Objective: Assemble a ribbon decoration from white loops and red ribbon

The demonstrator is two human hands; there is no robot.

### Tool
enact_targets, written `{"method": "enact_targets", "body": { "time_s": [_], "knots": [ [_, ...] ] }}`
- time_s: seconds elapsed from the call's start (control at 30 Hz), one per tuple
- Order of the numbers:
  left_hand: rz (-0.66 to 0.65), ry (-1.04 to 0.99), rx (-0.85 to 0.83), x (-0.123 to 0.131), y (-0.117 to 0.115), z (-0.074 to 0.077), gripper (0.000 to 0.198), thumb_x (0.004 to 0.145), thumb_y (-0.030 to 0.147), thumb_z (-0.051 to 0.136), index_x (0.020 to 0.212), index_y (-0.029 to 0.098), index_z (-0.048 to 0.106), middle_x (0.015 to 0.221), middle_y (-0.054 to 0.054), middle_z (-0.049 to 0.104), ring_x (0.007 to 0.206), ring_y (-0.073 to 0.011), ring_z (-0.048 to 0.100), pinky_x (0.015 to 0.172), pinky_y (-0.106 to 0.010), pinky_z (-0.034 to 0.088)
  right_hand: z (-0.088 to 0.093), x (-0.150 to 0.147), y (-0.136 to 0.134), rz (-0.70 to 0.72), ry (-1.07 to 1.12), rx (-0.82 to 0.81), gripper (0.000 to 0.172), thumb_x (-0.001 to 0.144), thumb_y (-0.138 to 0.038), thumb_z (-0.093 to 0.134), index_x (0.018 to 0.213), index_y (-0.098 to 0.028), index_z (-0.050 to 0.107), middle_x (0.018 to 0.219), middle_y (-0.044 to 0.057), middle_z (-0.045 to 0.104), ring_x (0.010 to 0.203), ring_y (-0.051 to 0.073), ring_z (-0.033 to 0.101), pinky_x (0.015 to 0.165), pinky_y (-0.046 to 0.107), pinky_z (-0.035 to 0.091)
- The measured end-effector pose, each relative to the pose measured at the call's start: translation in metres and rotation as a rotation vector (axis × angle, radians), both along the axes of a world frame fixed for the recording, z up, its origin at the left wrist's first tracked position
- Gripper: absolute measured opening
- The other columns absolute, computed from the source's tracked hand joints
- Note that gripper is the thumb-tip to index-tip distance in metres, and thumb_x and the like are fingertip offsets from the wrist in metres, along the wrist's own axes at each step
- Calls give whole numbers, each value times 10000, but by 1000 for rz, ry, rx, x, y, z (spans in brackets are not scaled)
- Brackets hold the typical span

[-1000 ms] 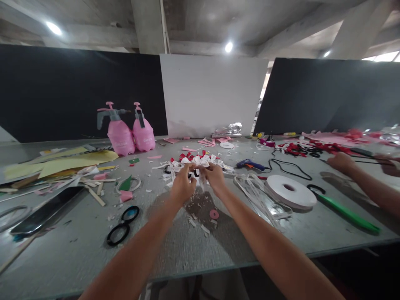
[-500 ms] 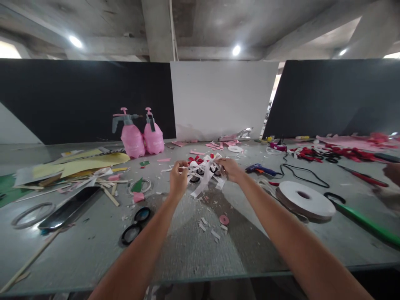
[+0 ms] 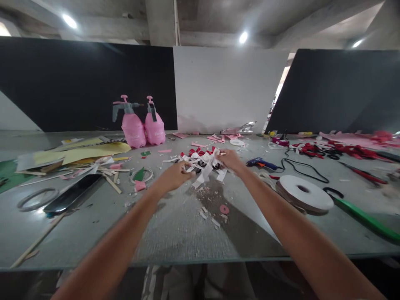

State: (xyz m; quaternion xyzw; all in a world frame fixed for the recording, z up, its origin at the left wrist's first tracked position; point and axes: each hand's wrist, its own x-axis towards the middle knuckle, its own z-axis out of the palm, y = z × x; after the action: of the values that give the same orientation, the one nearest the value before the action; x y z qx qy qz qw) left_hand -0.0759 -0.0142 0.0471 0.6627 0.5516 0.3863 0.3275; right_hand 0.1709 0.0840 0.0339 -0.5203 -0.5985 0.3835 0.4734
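Observation:
A pile of white ribbon bows (image 3: 204,168) with red ribbon pieces (image 3: 196,152) behind it lies on the grey table in front of me. My right hand (image 3: 231,160) is at the pile's right side, its fingers closed on a white ribbon bow (image 3: 215,157) whose tails hang toward me. At the left edge of the pile is my left hand (image 3: 175,178), thumb and fingers apart with nothing visible between them. Some dark round parts among the ribbons are partly hidden.
Right of the pile lie a blue glue gun (image 3: 262,163), a white ribbon spool (image 3: 305,193) and a green hooked strip (image 3: 365,216). To the left are a phone (image 3: 75,193), yellow sheets (image 3: 96,153) and wooden sticks (image 3: 112,183). Pink spray bottles (image 3: 133,130) stand behind.
My left hand has come away from the ribbons, moving left and toward me, and its fingers have parted. My right hand stays at the bow. Black scissor handles are now hidden behind my left arm.

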Motion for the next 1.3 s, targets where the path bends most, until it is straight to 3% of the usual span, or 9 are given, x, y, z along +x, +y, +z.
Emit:
{"method": "enact_targets", "body": {
  "time_s": [0.13, 0.3, 0.43, 0.67, 0.93, 1.03, 1.1, 1.2, 1.3],
  "knots": [
    [205, 209, 177, -68, -31, 6, 235, 570, 352, 806, 764, 244, 727, 650, -31, 676, 547, -189, 583, 572, -267, 379, -24, 20, 14, -254, -333, 66, 375, 588, -260, 758, 932, -128, 685, 640, 18, 623, 594, 154, 539, 530, 239, 369],
    [205, 748, -128, -113, -64, -4, 251, 686, 405, 692, 866, 230, 701, 858, -64, 714, 804, -256, 653, 676, -301, 399, -17, 44, 5, -99, -343, -19, 245, 716, -302, 615, 880, -145, 706, 634, 11, 634, 547, 137, 569, 520, 227, 390],
    [84, 875, -181, -115, -66, -14, 198, 773, 401, 605, 831, 223, 668, 902, -48, 709, 859, -235, 644, 694, -299, 396, -9, 48, -14, -9, -338, -3, 233, 718, -300, 591, 843, -141, 706, 682, 24, 665, 537, 123, 566, 523, 224, 409],
    [153, 657, 135, -96, -40, 0, 254, 800, 439, 594, 851, 206, 682, 943, -61, 690, 851, -210, 616, 710, -289, 422, -4, 50, -52, 128, -323, 99, 238, 736, -345, 636, 842, -151, 723, 689, 29, 671, 574, 127, 565, 541, 225, 427],
    [35, -66, 64, -18, -10, 15, 277, 732, 408, 693, 826, 159, 621, 687, -3, 630, 475, -85, 517, 425, -196, 392, 5, -2, -96, 364, 34, -77, 272, 761, -379, 690, 937, -173, 715, 760, 50, 698, 562, 122, 598, 479, 215, 474],
    [2, -348, -39, 18, -5, 18, 324, 695, 394, 735, 850, 154, 584, 695, -10, 629, 510, -108, 582, 441, -206, 459, -5, -30, -97, 380, 201, -90, 356, 726, -353, 735, 1038, -191, 680, 797, 40, 687, 625, 144, 638, 475, 227, 517],
    [-22, -453, -76, 35, 1, 19, 334, 680, 371, 753, 850, 156, 562, 721, -11, 631, 557, -124, 619, 474, -222, 502, -14, -40, -89, 354, 249, -67, 271, 721, -357, 733, 912, -175, 676, 742, 26, 666, 579, 136, 627, 453, 231, 519],
    [-12, -501, -91, 50, 12, 13, 311, 698, 316, 737, 895, 162, 551, 729, 3, 613, 546, -113, 611, 479, -233, 523, -26, -38, -74, 240, 286, 7, 248, 759, -401, 679, 732, -158, 635, 659, 19, 641, 488, 109, 586, 429, 226, 508],
    [-47, -462, -117, 56, 21, -3, 343, 725, 288, 709, 1013, 166, 566, 728, 8, 606, 499, -95, 574, 447, -228, 511, -34, -27, -66, 185, 258, 54, 256, 766, -412, 664, 767, -157, 650, 640, 15, 637, 483, 107, 584, 414, 213, 493]
  ]
}}
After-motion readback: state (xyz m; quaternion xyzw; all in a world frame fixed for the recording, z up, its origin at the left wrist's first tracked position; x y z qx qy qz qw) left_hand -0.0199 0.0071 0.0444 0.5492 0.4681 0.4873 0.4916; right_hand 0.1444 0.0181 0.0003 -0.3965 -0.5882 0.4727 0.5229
